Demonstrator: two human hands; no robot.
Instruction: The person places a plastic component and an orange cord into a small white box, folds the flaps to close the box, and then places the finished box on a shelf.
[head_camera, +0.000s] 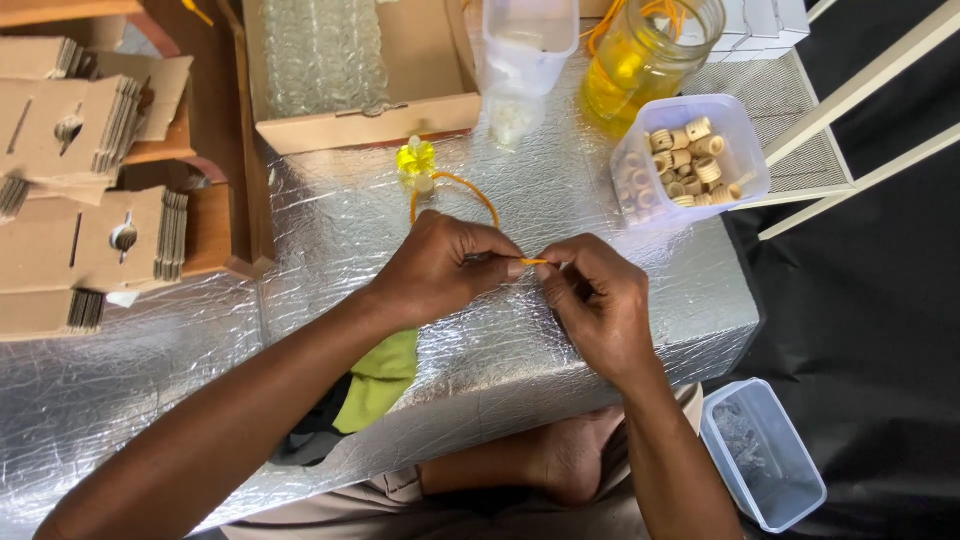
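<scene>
My left hand (445, 265) and my right hand (598, 300) meet over a silver foil-covered surface (350, 230). Both pinch the near end of an orange cord (470, 190) between their fingertips. The cord arcs away from me to a cluster of yellow and pale beads (417, 162) strung on its far end. A clear tub of wooden ring beads (688, 158) stands just beyond my right hand.
A glass jar of yellow items (640, 55) and a clear container (525, 45) stand at the back. An open cardboard box with bubble wrap (345, 70) lies behind the beads. Folded cardboard pieces (85, 180) stack at left. A plastic tub (762, 455) sits on the floor right.
</scene>
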